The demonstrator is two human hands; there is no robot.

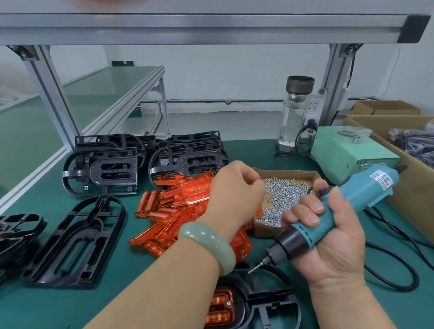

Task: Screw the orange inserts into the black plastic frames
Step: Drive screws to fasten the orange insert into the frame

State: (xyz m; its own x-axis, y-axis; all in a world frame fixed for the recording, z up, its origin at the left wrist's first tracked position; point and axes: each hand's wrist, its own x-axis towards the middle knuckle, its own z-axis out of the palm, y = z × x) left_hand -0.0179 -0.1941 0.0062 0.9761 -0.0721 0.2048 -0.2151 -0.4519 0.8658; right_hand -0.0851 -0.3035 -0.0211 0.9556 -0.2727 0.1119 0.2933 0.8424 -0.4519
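Observation:
A black frame (pixel 265 315) lies at the near edge with an orange insert (pixel 219 311) seated in it and one screw showing beside the insert. My right hand (pixel 333 243) grips a teal electric screwdriver (pixel 350 200), its bit (pixel 254 269) pointing down-left just above that frame. My left hand (pixel 235 186) reaches over the pile of loose orange inserts (pixel 172 210) to the cardboard tray of screws (pixel 286 195). Its fingers are curled with the tips bunched at the edge of the screws; what they hold is hidden.
One bare black frame (pixel 78 244) lies to the left, with finished frames stacked at the far left (pixel 4 240). Two stacks of frames (pixel 103 166) (pixel 189 156) stand at the back. A glass bottle (pixel 295 113), a green power box (pixel 351 152), a cardboard box (pixel 422 185) and the driver's cable (pixel 393 267) fill the right.

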